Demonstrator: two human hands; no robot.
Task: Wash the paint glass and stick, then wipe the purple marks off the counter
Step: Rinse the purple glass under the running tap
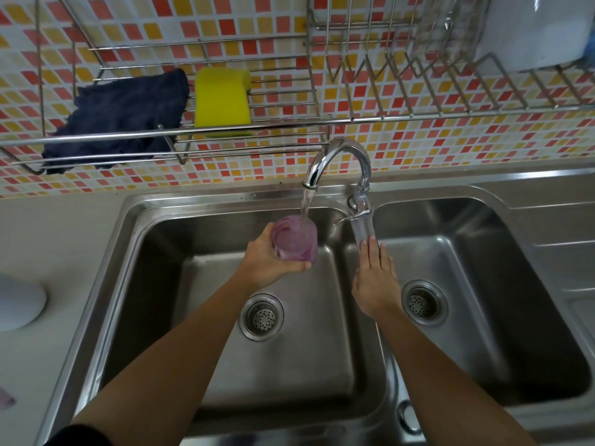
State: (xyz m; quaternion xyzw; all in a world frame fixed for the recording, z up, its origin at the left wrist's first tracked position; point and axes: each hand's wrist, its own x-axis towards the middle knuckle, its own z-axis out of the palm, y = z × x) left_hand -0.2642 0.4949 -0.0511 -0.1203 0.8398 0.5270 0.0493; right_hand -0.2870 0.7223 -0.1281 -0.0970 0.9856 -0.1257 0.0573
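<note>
Left hand [269,257] grips purple-stained glass [294,238] under running tap [338,162]; right hand [375,278] flat, fingers straight, beside it.

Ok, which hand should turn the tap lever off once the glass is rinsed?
Probably right. The right hand is free, fingers straight, close to the lever; the left hand grips the glass.

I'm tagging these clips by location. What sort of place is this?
Most likely a home kitchen: a stainless double sink with a running tap, and above it a wire dish rack holding a yellow sponge and a dark cloth against a mosaic-tiled wall.
</note>
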